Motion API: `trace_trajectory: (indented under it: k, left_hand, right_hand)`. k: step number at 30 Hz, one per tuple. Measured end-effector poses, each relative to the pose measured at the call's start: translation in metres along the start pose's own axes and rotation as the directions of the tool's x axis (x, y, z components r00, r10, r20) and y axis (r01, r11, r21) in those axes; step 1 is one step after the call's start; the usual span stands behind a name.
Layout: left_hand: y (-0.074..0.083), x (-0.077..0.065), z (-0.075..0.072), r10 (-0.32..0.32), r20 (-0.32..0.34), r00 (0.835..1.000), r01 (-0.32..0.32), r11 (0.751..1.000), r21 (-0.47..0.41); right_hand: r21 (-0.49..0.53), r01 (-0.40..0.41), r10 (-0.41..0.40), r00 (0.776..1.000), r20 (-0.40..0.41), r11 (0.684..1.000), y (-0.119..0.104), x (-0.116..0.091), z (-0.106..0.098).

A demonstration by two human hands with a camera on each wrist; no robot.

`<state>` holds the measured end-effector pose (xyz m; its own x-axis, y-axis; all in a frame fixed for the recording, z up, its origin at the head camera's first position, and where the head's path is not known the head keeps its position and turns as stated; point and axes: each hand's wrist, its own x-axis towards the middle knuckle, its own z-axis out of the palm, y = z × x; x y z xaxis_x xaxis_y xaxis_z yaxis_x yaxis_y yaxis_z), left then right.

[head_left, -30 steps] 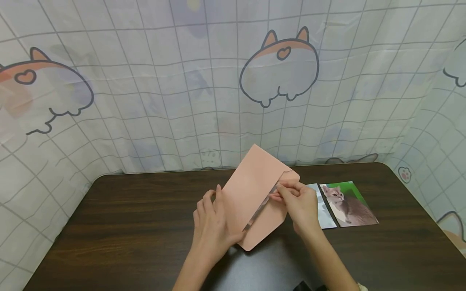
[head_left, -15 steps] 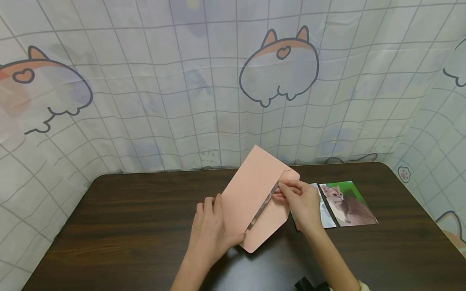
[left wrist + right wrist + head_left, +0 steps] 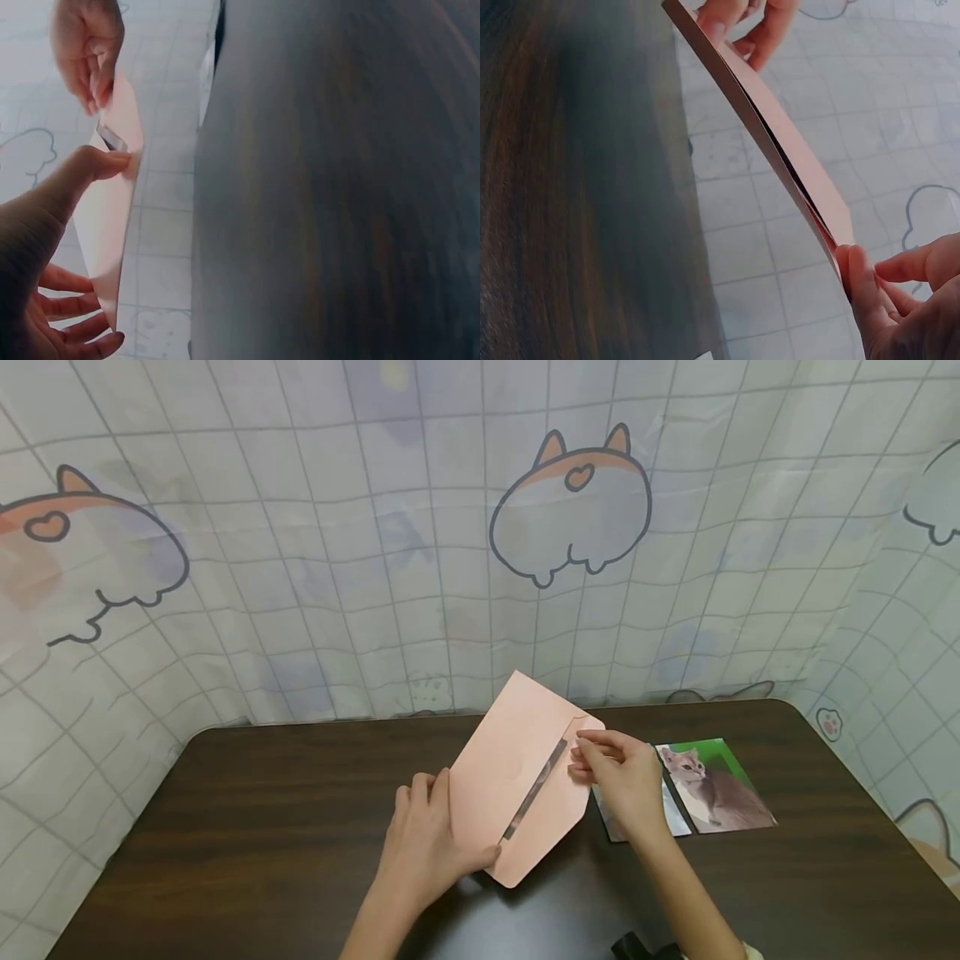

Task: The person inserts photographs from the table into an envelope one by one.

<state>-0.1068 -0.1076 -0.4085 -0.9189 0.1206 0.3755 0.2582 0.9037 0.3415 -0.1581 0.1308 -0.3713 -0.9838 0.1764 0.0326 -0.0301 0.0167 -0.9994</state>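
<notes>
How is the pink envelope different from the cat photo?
The pink envelope is plain, while the cat photo shows a cat against green. The envelope is held tilted in the left hand; the photo lies flat on the table. In the head view, the envelope looks larger than the photo. Both are thin.

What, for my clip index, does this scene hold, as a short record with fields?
Left grip: holds the pink envelope by its edge
Right grip: at the envelope's flap; pinch unclear
Pink envelope: tilted, above the table, flap open, dark strip showing in its opening
Cat picture: on the table
Pale card: beside the cat picture, partly hidden
Backdrop: grid cloth with cartoon animals
Black object: cut off, unidentified
</notes>
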Motion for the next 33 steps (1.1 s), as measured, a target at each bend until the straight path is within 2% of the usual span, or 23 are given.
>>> trace_trajectory:
  k: [6,13,21,27,33]
  left_hand:
    - [-0.005,0.001,-0.005,-0.012,0.056,0.998,0.013,1.0,-0.017]
    - [-0.011,0.0,-0.012,-0.048,0.096,0.994,0.052,0.998,-0.039]
    - [-0.016,0.001,-0.014,-0.047,0.092,0.995,0.051,0.998,-0.036]
    - [-0.018,0.001,-0.017,-0.064,0.096,0.993,0.068,0.997,-0.04]
    - [-0.021,0.0,-0.02,-0.09,0.089,0.992,0.094,0.995,-0.04]
  right_hand:
    - [-0.086,0.055,-0.058,0.998,-0.032,0.995,-0.001,0.002,-0.007]
    - [-0.251,0.148,-0.161,0.986,-0.035,0.957,0.001,0.004,-0.014]
    - [-0.38,0.175,-0.172,0.984,0.041,0.908,0.002,0.01,-0.025]
    - [-0.418,0.222,-0.209,0.975,0.077,0.881,0.004,0.016,-0.034]
    - [-0.469,0.231,-0.212,0.973,0.095,0.852,0.006,0.021,-0.039]
